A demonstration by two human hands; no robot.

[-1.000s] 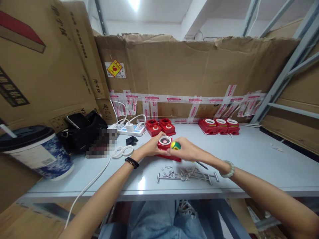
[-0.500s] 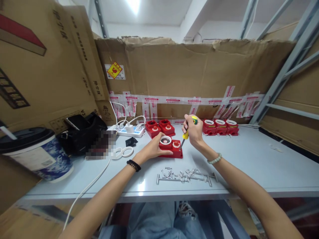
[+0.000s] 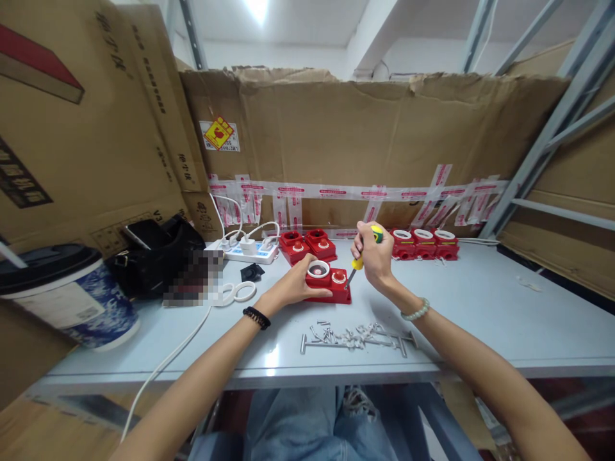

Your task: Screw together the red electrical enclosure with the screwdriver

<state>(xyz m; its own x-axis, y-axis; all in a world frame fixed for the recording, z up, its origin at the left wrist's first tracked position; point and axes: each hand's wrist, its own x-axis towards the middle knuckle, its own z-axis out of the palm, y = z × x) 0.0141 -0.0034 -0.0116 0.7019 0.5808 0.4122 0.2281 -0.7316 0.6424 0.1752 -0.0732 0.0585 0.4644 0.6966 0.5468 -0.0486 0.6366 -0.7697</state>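
Observation:
A red box-shaped housing (image 3: 340, 296) rests on the table, with a white ring round a dark opening and a small red dome on top. My left hand (image 3: 296, 283) grips its left side, thumb along the front face. In my right hand (image 3: 373, 251) is a screwdriver (image 3: 357, 263) with a yellow and green handle. Its shaft slants down to the housing's right end, where the tip meets the top near the dome; the exact contact is too small to make out. Loose screws (image 3: 327, 334) and small clear pieces (image 3: 360, 335) lie in front, among metal rods (image 3: 327, 346).
Two similar red housings (image 3: 321, 246) stand behind, and three with white rings (image 3: 425, 245) sit to the right. On the left are a power strip (image 3: 250, 251), white rings (image 3: 245, 292), a black bag (image 3: 144, 262) and a large paper cup (image 3: 72, 301). Cardboard (image 3: 375, 141) walls the back.
Both hands, the housing and the screwdriver hold nearly the same places. The whole view has shifted very slightly.

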